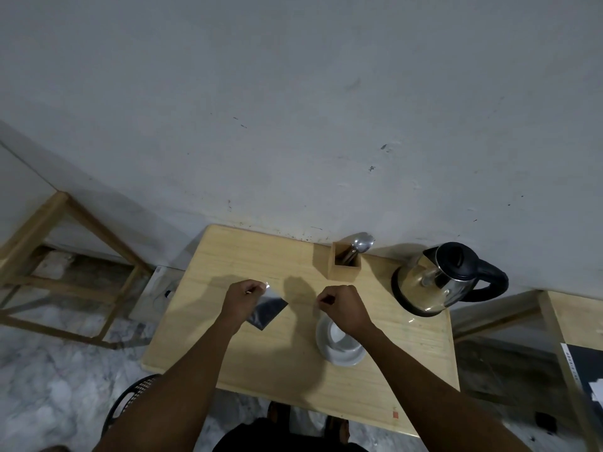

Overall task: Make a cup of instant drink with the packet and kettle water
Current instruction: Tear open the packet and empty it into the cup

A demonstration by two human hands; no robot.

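Small dark foil packet (268, 310) is held up over the light wooden tabletop (287, 360), left of centre, hanging from the left hand (243, 300). Left fingers are pinched closed on the packet's top corner; a shiny edge shows just beside the fingertips. The packet's lower corner points toward the near side; whether it touches the table, can't tell.

Right hand (342, 306) is curled into a fist to the right of the packet, apart from it. Fingers are closed; something thin may be pinched between them, too small to tell.

White ceramic cup (341, 345) stands on the table directly below and near of the right hand, partly hidden by the wrist. Contents not readable.

Stainless steel electric kettle with black lid and black handle (447, 278) sits on its base at the far right corner of the table, handle pointing right, lid down. Well apart from both hands.

Square wooden utensil holder (342, 265) stands at the far edge, between the kettle and the table's centre, close to the grey wall (293, 109). A metal spoon (360, 244) stands in it, bowl up, leaning toward the wall.

Beyond the table: a bare wooden frame (65, 256) on the left over marbled floor (49, 386), and another wooden table edge (561, 337) at far right.
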